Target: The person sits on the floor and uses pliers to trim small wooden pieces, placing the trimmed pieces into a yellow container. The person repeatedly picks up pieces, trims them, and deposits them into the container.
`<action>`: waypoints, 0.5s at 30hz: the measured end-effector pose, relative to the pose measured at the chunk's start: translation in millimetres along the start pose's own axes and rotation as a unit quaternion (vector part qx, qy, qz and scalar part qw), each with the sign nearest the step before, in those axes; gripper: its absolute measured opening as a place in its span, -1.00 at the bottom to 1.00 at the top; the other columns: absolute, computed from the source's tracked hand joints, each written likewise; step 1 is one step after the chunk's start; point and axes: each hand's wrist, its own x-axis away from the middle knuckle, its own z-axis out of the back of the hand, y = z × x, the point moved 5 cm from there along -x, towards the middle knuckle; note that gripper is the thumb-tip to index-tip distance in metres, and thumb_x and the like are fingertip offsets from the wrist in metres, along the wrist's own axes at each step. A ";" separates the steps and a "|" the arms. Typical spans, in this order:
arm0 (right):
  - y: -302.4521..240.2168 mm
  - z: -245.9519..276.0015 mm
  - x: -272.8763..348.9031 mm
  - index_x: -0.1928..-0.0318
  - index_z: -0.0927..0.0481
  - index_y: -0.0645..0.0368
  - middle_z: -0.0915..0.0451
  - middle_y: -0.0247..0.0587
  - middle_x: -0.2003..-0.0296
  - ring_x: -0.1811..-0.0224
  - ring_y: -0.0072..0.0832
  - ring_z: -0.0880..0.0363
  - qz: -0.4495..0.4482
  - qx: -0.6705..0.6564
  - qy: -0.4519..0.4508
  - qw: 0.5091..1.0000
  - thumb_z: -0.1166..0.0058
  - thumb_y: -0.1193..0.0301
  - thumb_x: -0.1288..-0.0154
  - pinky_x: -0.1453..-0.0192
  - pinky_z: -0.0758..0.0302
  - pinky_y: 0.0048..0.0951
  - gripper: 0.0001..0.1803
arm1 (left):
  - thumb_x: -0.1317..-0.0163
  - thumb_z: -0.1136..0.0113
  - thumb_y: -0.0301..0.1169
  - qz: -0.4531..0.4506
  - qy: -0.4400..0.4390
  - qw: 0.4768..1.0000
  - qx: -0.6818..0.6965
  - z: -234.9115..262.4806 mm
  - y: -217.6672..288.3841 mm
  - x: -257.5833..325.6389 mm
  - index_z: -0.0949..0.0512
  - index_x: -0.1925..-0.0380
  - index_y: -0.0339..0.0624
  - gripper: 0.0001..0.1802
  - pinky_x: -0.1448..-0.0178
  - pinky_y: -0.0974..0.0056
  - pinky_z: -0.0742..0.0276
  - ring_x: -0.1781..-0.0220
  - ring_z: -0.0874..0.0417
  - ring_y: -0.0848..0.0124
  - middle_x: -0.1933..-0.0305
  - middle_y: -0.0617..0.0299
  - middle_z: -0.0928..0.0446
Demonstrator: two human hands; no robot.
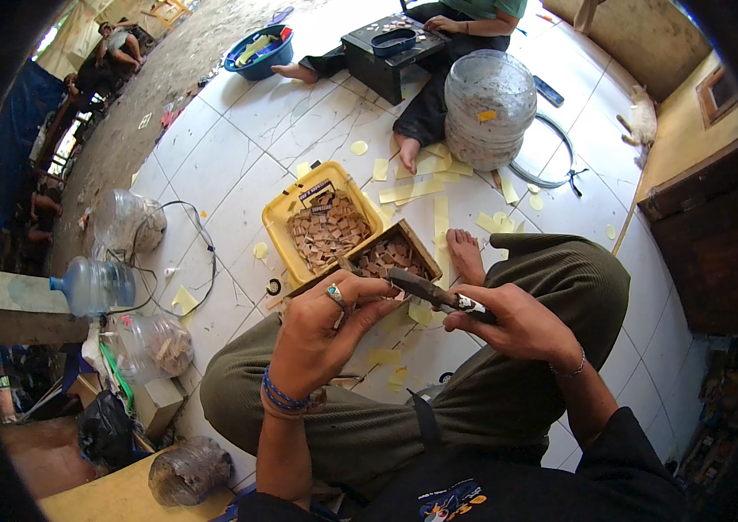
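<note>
My right hand [521, 322] is closed around the handles of dark, worn pliers [425, 289], white showing at the grip. Their jaws point left and meet the fingertips of my left hand [325, 317]. That hand is pinched, its thumb and fingers pressed together; what lies between them is too small and covered to name. Just beyond both hands is an open wooden box [424, 246] with small brown pieces in it. A yellow plastic basin [275, 217] touches it on the left, holding many small flat brown squares and dark printed packets.
Yellow paper strips [441, 217] litter the white tiles. Another person sits across at a low black table [369, 56]. A large clear plastic container [490, 109] stands near them, beside a coiled cable [551, 178]. Plastic jugs [101, 285] line the left; a cat [641, 117] lies far right.
</note>
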 end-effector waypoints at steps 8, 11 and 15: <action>-1.0 0.2 -0.3 -0.07 -0.59 0.20 -0.63 0.11 0.50 0.42 0.04 -0.65 0.002 0.015 -0.002 1.000 -0.13 0.08 -0.57 0.27 -0.50 -0.04 -0.58 | -0.30 -0.41 -0.57 -0.020 0.010 1.000 -0.021 1.2 1.8 0.0 -0.70 0.12 -0.28 -0.83 0.05 0.30 -0.64 0.15 -0.77 0.39 0.22 0.17 -0.69; -0.9 0.3 0.1 -0.09 -0.58 0.19 -0.62 0.11 0.52 0.43 0.03 -0.65 -0.002 0.016 -0.006 1.000 -0.13 0.08 -0.57 0.27 -0.50 -0.04 -0.58 | -0.31 -0.41 -0.56 -0.020 0.009 1.000 -0.022 1.0 1.4 0.3 -0.70 0.12 -0.27 -0.83 0.06 0.29 -0.63 0.16 -0.76 0.38 0.23 0.17 -0.69; -0.1 -0.7 0.0 -0.10 -0.58 0.19 -0.60 0.12 0.54 0.46 0.03 -0.64 0.002 0.016 -0.006 1.000 -0.12 0.09 -0.58 0.29 -0.48 -0.05 -0.58 | -0.30 -0.41 -0.56 -0.015 0.007 1.000 -0.007 -0.1 0.1 0.4 -0.70 0.11 -0.27 -0.82 0.06 0.28 -0.63 0.15 -0.76 0.37 0.23 0.17 -0.68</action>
